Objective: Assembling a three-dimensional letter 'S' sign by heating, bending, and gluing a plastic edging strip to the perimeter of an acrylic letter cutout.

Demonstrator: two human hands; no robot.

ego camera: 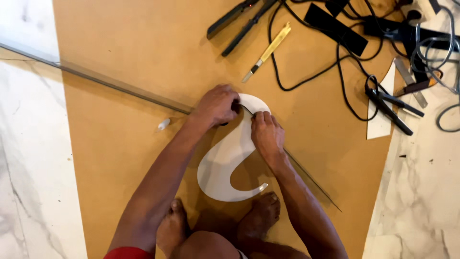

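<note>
My white S-shaped cutout (pixel 225 165) lies flat on the brown board (pixel 120 57), near its bottom edge, just ahead of my feet. Its upper curl sits under my fingers; its lower hook curls toward the right. A long thin clear strip (pixel 120 86) runs diagonally across the board, meeting the curl's top.

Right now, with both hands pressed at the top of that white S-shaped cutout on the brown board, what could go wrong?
1. The left hand and right hand crowd the top curve of the white S-shaped cutout; if a blade is between them, a slip could nick fingers.
2. The bare feet sit beside the cutout's lower tail and could shift it.
3. The yellow-handled utility knife and black cables lie close behind.
</note>
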